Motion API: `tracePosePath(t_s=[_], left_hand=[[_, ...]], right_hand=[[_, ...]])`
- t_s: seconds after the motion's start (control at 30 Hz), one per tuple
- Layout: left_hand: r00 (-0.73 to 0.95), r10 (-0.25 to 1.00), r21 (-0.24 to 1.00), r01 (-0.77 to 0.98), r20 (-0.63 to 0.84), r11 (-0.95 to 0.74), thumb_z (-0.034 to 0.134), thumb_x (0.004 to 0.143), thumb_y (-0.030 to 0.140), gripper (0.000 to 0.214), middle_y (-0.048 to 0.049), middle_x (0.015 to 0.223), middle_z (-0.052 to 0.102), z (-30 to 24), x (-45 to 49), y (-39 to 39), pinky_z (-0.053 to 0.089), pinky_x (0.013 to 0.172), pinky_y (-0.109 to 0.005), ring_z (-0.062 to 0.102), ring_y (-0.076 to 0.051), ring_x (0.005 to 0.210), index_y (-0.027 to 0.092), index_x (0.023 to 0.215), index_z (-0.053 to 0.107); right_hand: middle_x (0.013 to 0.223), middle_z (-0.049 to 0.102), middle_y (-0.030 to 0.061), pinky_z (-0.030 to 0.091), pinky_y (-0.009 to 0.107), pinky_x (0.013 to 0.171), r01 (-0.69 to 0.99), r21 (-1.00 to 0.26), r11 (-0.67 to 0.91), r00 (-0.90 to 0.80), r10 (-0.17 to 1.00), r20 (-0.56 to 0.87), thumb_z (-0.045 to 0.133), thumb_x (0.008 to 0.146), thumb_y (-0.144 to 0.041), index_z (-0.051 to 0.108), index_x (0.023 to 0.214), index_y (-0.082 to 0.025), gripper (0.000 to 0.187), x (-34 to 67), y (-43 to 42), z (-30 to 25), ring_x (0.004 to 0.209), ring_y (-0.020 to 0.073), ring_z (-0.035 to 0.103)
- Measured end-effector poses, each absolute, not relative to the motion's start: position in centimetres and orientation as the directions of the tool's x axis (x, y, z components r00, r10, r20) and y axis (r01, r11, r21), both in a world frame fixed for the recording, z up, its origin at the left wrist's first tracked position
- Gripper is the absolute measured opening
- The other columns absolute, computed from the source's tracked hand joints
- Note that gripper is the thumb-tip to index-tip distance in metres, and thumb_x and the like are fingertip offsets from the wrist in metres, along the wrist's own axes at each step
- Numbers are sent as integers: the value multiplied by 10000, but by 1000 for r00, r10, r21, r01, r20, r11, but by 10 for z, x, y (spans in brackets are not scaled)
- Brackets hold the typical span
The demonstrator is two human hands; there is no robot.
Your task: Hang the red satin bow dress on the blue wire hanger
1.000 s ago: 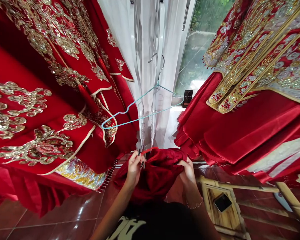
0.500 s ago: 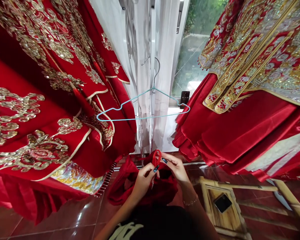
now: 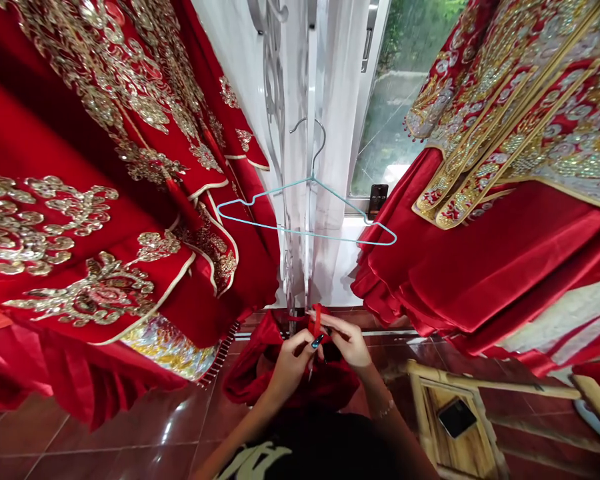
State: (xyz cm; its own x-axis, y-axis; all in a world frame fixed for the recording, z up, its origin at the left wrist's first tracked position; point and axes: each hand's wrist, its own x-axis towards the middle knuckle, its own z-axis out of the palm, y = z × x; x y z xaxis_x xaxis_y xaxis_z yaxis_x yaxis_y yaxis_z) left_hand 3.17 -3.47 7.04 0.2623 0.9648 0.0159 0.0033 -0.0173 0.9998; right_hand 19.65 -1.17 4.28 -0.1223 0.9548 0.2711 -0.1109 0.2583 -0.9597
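My left hand [image 3: 293,363] and my right hand [image 3: 345,340] are close together above a bunched dark-red cloth [image 3: 253,373]. Their fingertips pinch a narrow red ribbon loop [image 3: 317,320] that rises from the cloth. A thin pale sliver shows below my left fingers, too small to identify. Farther ahead, a light-blue wire hanger [image 3: 305,233] hangs apart from both hands against a sheer white curtain [image 3: 337,120].
Red gold-embroidered garments [image 3: 100,200] hang close on the left, and another [image 3: 500,227] on the right. A phone [image 3: 377,201] stands on the white window sill [image 3: 350,260]. A bamboo stool [image 3: 455,427] holding a dark phone stands at lower right on glossy red-brown floor tiles [image 3: 130,433].
My hands have moved closer together, from gripping the cloth's bunched top to pinching the ribbon loop. The hanger has swung to the right and turned.
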Motion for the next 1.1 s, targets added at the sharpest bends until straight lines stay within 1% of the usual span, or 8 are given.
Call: tracePosePath(t_s=[0.13,0.23,0.33,0.5,0.7,0.83,0.93,1.1], left_hand=[[261,965,1000,14,19,-24,625,855,560,440,13,547,551,75,33,-31,422,532,-238,493,-115,476,179,636,613],[253,963,995,22,89,-97,640,864,465,330,-70,765,712,81,25,-19,543,783,-294,680,-195,752,181,698,660],[301,938,985,-40,170,-166,673,850,329,208,-121,1110,744,89,0,-9,489,1063,-376,696,-237,1071,192,1006,690],[344,909,967,6,236,-253,606,872,171,400,-123,1385,650,95,-63,-9,424,1162,-429,606,-243,1306,256,1262,617],[474,862,868,338,178,-365,579,901,240,341,-87,1390,652,91,-78,-12,432,1141,-454,570,-289,1348,282,1193,752],[421,875,833,373,241,-409,585,939,342,292,-53,1382,657,83,-69,-15,498,1083,-381,619,-265,1293,324,1161,774],[370,867,793,388,333,-470,578,960,350,320,-12,1393,646,74,-76,-18,490,1100,-353,638,-232,1267,353,1243,726],[385,796,633,482,468,-606,566,959,288,405,0,1369,660,81,-107,-6,482,1112,-354,663,-212,1229,321,1355,647]], right_hand=[[1214,747,57,560,458,1043,-158,-939,307,59,952,301,633,877,-321,774,1161,-287,319,184,-7,48,1147,257,713],[1143,771,42,558,474,1055,88,-876,473,180,858,481,618,903,-253,805,1070,-320,259,198,-10,59,1139,266,717],[1083,787,40,605,461,989,313,-754,577,279,703,654,596,922,-215,812,1037,-314,265,235,-9,73,1064,266,747],[1085,788,60,616,447,971,597,-589,545,343,490,801,697,862,-250,808,1039,-258,209,309,12,100,1005,264,765],[1082,791,70,608,447,978,620,-572,538,216,583,783,757,797,-420,809,965,-234,255,332,44,133,1022,274,758],[1113,785,73,602,427,975,529,-632,567,134,679,721,745,803,-384,797,1016,-226,271,311,60,155,1038,267,749],[1030,795,66,631,360,814,521,-651,552,45,744,667,671,851,-366,783,1071,-229,282,295,71,170,809,219,763],[790,762,39,543,268,545,540,-656,527,-89,811,578,591,890,-342,762,995,-196,249,301,85,188,450,114,586]])
